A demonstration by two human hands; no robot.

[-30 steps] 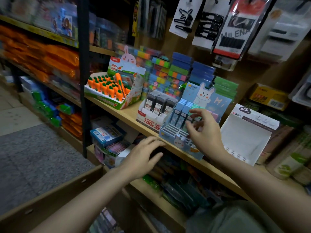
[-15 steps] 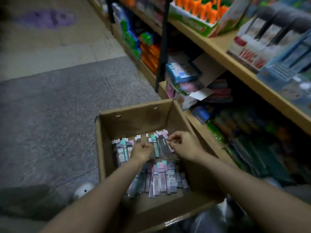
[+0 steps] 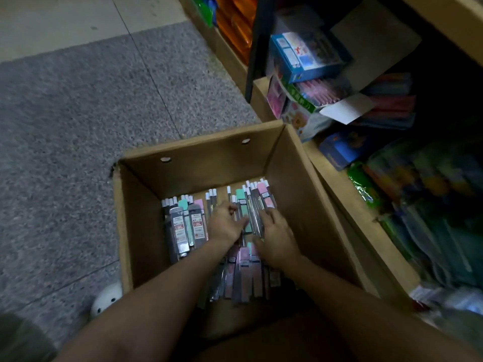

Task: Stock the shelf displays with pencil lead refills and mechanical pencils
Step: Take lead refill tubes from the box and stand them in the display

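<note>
Speckled floor, cardboard box: left hand, right hand curled gathering refill packs; light, stiff, slippery—likely best pinched mid-length.

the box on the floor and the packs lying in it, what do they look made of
The box looks like plain brown corrugated cardboard, matte, with raw cut edges and two punched holes in its far wall. The packs seem to be slim glossy plastic cases, grey, mint and pink, with printed labels and white caps; light glints off them, though clear sleeve or hard plastic is not certain. Both hands, left hand and right hand, rest among them.
</note>
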